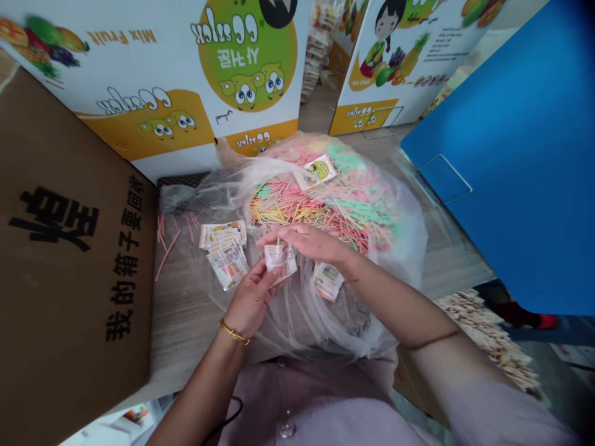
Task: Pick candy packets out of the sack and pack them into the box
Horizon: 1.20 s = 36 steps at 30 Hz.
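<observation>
My left hand (251, 297), closed, pinches a small clear-fronted packet (281, 261) by its lower left side. Thin coloured candy sticks show inside, and a green stick (279, 241) pokes out at the top. Over the packet's top edge lies my right hand (309, 241), its fingers stretched out flat and touching there; its thumb is hidden. Just beyond is a clear plastic bag (409, 248) heaped with pink, green and yellow candy sticks (297, 204). A stack of packets (227, 263) lies left of my hands, and another packet (328, 282) lies under my right forearm.
A printed packet (320, 170) rests on the heap. Loose pink sticks (167, 255) lie by a brown carton (79, 235) at left. White printed boxes (176, 68) stand behind. A blue panel (520, 167) fills the right, above bundled packets (488, 334).
</observation>
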{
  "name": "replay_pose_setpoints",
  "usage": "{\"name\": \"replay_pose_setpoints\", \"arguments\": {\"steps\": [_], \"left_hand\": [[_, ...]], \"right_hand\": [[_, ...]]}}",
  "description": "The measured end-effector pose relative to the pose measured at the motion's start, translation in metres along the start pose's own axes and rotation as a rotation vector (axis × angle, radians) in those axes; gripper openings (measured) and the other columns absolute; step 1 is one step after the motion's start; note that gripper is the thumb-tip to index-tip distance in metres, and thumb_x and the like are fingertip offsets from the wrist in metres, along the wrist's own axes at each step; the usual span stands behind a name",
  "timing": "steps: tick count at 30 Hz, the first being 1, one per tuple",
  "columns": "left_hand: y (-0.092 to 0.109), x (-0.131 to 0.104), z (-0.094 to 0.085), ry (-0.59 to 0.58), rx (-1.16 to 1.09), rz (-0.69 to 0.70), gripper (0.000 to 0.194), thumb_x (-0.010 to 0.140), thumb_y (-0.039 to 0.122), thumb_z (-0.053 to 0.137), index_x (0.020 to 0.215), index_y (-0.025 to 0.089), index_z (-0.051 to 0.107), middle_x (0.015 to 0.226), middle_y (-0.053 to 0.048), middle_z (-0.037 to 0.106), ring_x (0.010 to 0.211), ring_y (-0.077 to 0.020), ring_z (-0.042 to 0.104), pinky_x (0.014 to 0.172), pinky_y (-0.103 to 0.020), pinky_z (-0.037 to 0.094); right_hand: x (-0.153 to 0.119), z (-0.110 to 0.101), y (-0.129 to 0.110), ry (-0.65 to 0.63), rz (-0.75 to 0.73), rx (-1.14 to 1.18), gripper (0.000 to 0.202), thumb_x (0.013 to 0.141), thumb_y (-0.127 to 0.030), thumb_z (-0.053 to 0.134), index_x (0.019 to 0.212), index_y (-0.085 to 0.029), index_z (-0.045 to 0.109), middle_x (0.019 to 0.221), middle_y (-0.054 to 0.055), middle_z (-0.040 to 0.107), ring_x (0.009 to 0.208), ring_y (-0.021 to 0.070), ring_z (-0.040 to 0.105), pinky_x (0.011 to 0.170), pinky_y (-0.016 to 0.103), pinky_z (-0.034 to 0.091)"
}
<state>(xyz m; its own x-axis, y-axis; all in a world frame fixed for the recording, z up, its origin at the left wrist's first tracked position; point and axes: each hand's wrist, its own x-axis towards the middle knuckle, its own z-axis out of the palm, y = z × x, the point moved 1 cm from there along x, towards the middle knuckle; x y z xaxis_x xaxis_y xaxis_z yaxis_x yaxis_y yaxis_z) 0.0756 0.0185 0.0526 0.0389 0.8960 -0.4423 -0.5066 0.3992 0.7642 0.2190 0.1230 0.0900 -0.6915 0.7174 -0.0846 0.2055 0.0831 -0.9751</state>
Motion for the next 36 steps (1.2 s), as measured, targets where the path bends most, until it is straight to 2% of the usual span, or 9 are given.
{"name": "replay_pose_setpoints", "arguments": {"steps": [4,9,12,15,17,22,28,32,36], "left_hand": [[-0.001,0.000,-0.007,0.009,-0.022,-0.023,0.031,0.070,0.035,0.086,0.096,0.021,0.077,0.108,-0.005,0.078,0.099,-0.0225,0.071,0.090,-0.040,0.059],[0.001,-0.005,-0.008,0.016,-0.050,-0.006,0.032,0.069,0.035,0.086,0.097,0.022,0.077,0.110,-0.005,0.077,0.104,-0.0238,0.071,0.094,-0.043,0.059],[0.004,-0.009,-0.008,0.027,-0.058,0.005,0.030,0.071,0.038,0.084,0.095,0.021,0.078,0.117,-0.008,0.076,0.116,-0.0276,0.067,0.101,-0.046,0.057],[0.005,-0.012,-0.010,0.032,-0.067,0.027,0.030,0.072,0.038,0.083,0.095,0.020,0.077,0.120,-0.009,0.075,0.119,-0.0286,0.065,0.102,-0.046,0.055],[0.004,-0.014,-0.014,0.037,-0.055,0.054,0.034,0.071,0.039,0.084,0.098,0.020,0.077,0.120,-0.008,0.075,0.116,-0.0268,0.067,0.102,-0.044,0.055],[-0.002,-0.026,-0.036,0.100,0.138,0.135,0.046,0.076,0.045,0.079,0.116,0.024,0.070,0.122,-0.007,0.072,0.104,-0.0241,0.069,0.090,-0.040,0.059],[0.001,-0.057,-0.085,0.511,1.026,0.686,0.040,0.092,0.036,0.062,0.130,0.023,0.063,0.134,-0.013,0.063,0.125,-0.0283,0.058,0.108,-0.047,0.046],[-0.009,-0.052,-0.092,0.141,1.471,0.823,0.037,0.094,0.030,0.059,0.130,0.024,0.064,0.143,-0.013,0.060,0.144,-0.0323,0.043,0.117,-0.054,0.037],[-0.020,-0.039,-0.093,0.039,1.646,0.829,0.034,0.096,0.029,0.056,0.127,0.019,0.065,0.147,-0.014,0.057,0.149,-0.0345,0.036,0.119,-0.059,0.035]], "right_hand": [[-0.001,-0.003,-0.003,0.024,-0.017,-0.039,0.043,0.102,-0.045,0.045,0.130,-0.021,0.066,0.138,0.006,0.065,0.120,0.0181,0.063,0.102,0.033,0.047],[0.000,0.001,-0.002,-0.017,0.029,-0.214,0.040,0.098,-0.049,0.052,0.102,-0.018,0.076,0.103,0.002,0.077,0.100,0.0200,0.069,0.091,0.030,0.050],[0.002,-0.002,-0.005,0.178,-0.004,-0.189,0.045,0.102,-0.048,0.040,0.108,-0.019,0.074,0.109,0.005,0.075,0.104,0.0197,0.069,0.093,0.032,0.051],[0.002,-0.007,-0.012,0.527,-0.112,-0.286,0.042,0.103,-0.044,0.040,0.129,-0.022,0.064,0.132,0.010,0.066,0.125,0.0214,0.059,0.105,0.037,0.046],[0.000,-0.005,-0.017,0.590,-0.165,-0.379,0.045,0.099,-0.045,0.048,0.137,-0.023,0.057,0.140,0.012,0.059,0.131,0.0235,0.053,0.107,0.041,0.043],[0.004,0.029,-0.016,-0.045,-0.079,-0.518,0.026,0.095,-0.040,0.060,0.104,-0.018,0.069,0.098,0.006,0.071,0.089,0.0180,0.063,0.080,0.030,0.045],[0.042,0.077,-0.005,-0.112,-0.050,-0.663,0.022,0.100,-0.033,0.055,0.098,-0.015,0.068,0.092,0.006,0.070,0.082,0.0162,0.060,0.071,0.026,0.036],[0.063,0.082,0.002,0.001,-0.115,-0.701,0.017,0.097,-0.024,0.058,0.107,-0.013,0.066,0.104,0.010,0.070,0.094,0.0176,0.061,0.081,0.027,0.038],[0.029,0.030,0.004,0.320,-0.055,-0.667,0.016,0.099,-0.026,0.054,0.098,-0.017,0.066,0.096,0.005,0.070,0.086,0.0165,0.061,0.078,0.026,0.039]]}}
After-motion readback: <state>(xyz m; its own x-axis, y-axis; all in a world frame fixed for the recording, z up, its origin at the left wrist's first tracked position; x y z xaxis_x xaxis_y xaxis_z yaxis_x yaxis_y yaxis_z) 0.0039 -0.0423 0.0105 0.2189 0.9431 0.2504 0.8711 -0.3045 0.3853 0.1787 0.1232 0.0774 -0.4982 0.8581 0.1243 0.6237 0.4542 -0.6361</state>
